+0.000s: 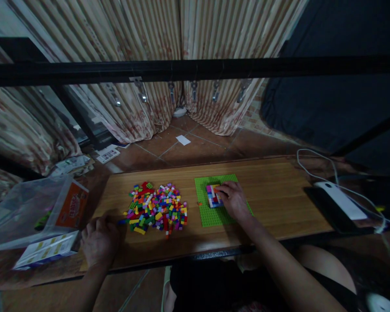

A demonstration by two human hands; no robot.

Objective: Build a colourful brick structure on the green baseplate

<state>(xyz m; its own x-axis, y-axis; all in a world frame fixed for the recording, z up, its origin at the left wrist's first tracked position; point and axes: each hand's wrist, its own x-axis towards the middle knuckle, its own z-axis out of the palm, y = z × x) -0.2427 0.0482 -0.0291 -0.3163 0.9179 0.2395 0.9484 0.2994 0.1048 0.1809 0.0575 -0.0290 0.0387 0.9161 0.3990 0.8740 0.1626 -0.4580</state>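
In the centre-right of the frame, a green baseplate (pixel 214 219) is laid on the wooden table (pixel 273 186), and a small build (pixel 212 198) of coloured bricks is set on its upper middle. The build is touched from the right by the right hand (pixel 235 201), whose fingers are bent and drawn together over it; whether a brick is pinched between them cannot be told. A loose orange brick (pixel 199 203) is seen near the plate's left edge.

Left of centre, a mixed pile (pixel 159 207) of bricks is spread. At the lower left, the left hand (pixel 100 242) is rested on the table's end, its fingers loosely bent; its palm is hidden, so its grip cannot be told. Beside it, a carton (pixel 48 249) and a clear tub (pixel 72 208) are placed. At the right, a white device (pixel 341 200) is crossed by a cable (pixel 315 151).
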